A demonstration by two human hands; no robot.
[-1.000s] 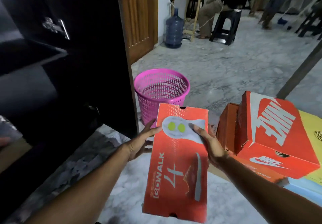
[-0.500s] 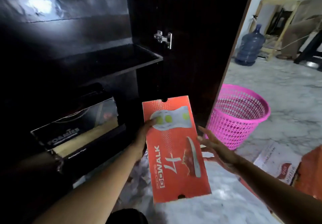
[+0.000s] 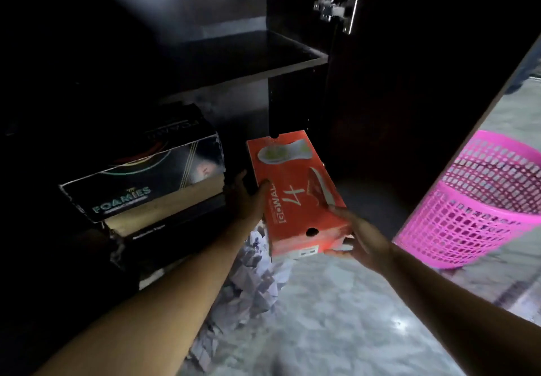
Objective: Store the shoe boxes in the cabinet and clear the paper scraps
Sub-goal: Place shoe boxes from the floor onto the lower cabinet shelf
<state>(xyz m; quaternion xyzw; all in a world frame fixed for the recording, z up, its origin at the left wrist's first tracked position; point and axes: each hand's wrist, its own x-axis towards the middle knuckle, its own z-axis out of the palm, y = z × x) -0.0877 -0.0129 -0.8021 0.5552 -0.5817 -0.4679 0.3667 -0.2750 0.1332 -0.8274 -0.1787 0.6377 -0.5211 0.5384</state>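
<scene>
Moved: since half a second ago the orange shoe box has dropped from chest height, standing on end, to lying flat at the mouth of the cabinet's lower bay; right hand, then off the box, is back on it.
Left grip: left hand clamped on the box's left long edge, thumb on the lid, fingers hidden beneath.
Right grip: right hand grasping the box's near right corner, fingers under the end panel.
Box position: far end just inside the cabinet, near end out over the floor; whether the far end rests on the cabinet floor, cannot tell.
Beside box: black shoe box stacked on another dark box, just left of the orange box, left hand in the gap between.
Under box: paper scraps heaped on the marble floor below and nearer than the orange box's near end.
Right of box: open cabinet door, then pink basket beyond it.
Step (judgement): sliding the box home; scraps not yet touched.
Risk 1: left knuckles likely to jam against the black box, narrow gap.
Risk 2: box may skew into the side panel if pushed from one corner.
Risk 3: bay is dark, depth unseen, box could stop short and foul the door.
</scene>
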